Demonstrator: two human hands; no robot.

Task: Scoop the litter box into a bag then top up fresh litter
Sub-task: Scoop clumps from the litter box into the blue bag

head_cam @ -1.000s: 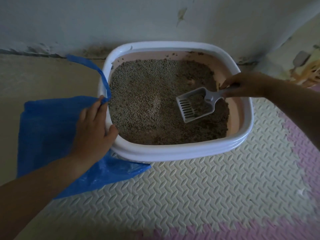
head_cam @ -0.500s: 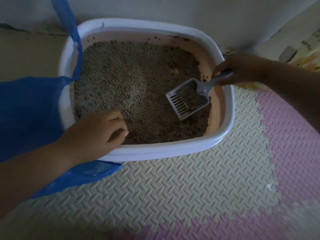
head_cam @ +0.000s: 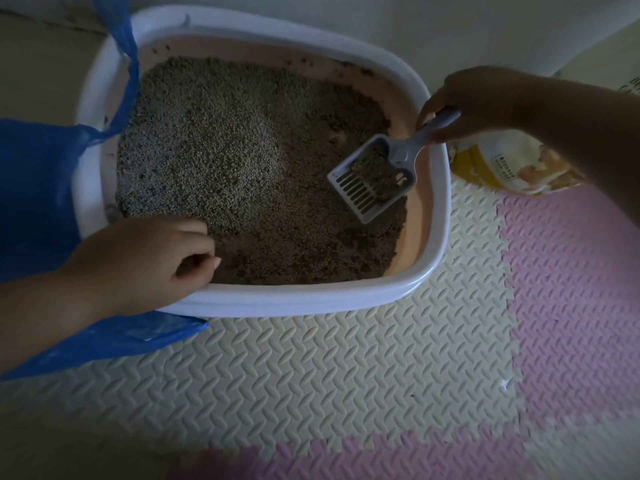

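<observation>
On the foam mat (head_cam: 346, 375), right hand (head_cam: 485, 102) grips the litter scoop (head_cam: 374, 174); blue bag (head_cam: 34, 188) lies across the litter box (head_cam: 311, 299) beside the rim-clasping left hand (head_cam: 138, 261).

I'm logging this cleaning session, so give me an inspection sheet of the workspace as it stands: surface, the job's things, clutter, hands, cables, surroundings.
Surface: foam mat of cream and pink tiles.
Job's things: litter box on the mat, holding litter; slotted scoop inside at the right, some litter in it; blue bag left of the box, one handle draped over the rim.
Clutter: yellow and white pouch right of the box, partly hidden by the arm.
Hands: right hand grips the scoop's handle; left hand rests over the near rim, fingers curled, grip unclear.
Cables: nothing seen.
Surroundings: pale wall behind the box.
</observation>
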